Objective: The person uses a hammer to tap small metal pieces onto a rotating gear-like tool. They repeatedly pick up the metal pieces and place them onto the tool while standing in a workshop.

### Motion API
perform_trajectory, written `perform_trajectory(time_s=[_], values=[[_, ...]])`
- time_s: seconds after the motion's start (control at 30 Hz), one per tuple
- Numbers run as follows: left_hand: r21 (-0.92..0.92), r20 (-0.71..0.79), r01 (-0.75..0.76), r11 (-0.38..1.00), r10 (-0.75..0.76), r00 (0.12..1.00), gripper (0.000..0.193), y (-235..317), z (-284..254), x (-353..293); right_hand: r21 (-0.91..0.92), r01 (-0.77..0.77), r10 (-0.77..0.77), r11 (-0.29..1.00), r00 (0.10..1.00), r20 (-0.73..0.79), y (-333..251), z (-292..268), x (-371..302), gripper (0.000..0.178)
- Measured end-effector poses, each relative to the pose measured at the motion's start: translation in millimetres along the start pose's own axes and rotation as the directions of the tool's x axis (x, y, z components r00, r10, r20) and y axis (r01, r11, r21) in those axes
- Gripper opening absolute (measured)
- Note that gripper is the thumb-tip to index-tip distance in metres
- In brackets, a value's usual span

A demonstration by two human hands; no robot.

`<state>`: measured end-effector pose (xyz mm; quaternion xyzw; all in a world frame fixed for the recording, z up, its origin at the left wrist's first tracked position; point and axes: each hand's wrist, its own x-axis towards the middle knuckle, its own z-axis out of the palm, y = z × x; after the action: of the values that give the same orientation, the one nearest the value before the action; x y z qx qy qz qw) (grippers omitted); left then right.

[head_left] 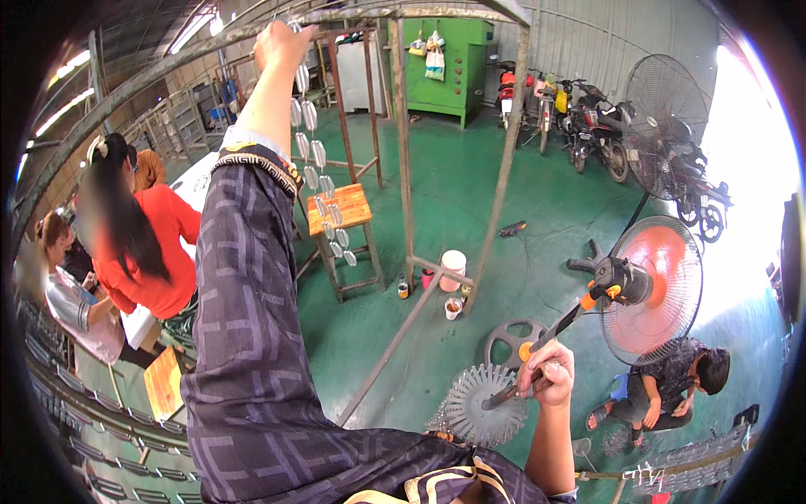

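Note:
My left hand point(281, 47) is raised to the top bar of a tall metal frame point(401, 143), fingers closed at the upper end of a hanging strand of shiny oval metal pieces point(317, 153). The fingertips are partly hidden against the bar. Low on the right, my right hand point(547, 374) is closed, apparently around the dark pole point(502, 396) of a standing fan point(651, 286) with an orange centre. At the foot of that pole lies a round grey disc point(478, 407) edged with many thin metal pieces.
A wooden-topped stool point(342, 208) stands behind the strand. On the green floor are a white bucket point(452, 269) and a cup point(453, 308). People sit at a table on the left; another person point(672, 395) crouches at right. Racks point(117, 454) fill the lower left; motorbikes point(592, 126) stand farther back.

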<state>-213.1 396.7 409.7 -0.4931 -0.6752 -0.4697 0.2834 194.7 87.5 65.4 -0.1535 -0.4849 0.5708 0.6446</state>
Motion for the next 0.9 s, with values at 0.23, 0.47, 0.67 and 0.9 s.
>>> perform_trajectory(time_s=[0.23,0.47,0.67,0.9], values=[[0.009,0.041,0.077,0.997,-0.077,0.996,0.041,-1.1,7.8,26.0,0.003,-0.015,0.015,1.000,1.000,-0.014,-0.3,0.5,-0.8,0.023],[-0.218,0.026,0.191,0.957,-0.190,0.981,0.033,6.0,-2.7,29.5,0.009,-0.016,0.016,1.000,1.000,-0.017,-1.6,3.4,1.1,0.022],[-0.442,0.065,0.095,0.892,-0.074,0.995,0.040,-7.6,-22.5,46.4,0.049,-0.012,0.011,0.999,1.000,0.016,1.5,4.4,5.3,0.022],[-0.804,0.271,0.185,0.566,0.071,0.960,0.026,-5.3,-32.8,-37.8,0.071,-0.024,0.022,0.997,0.999,0.034,1.2,-2.4,7.3,0.021]])
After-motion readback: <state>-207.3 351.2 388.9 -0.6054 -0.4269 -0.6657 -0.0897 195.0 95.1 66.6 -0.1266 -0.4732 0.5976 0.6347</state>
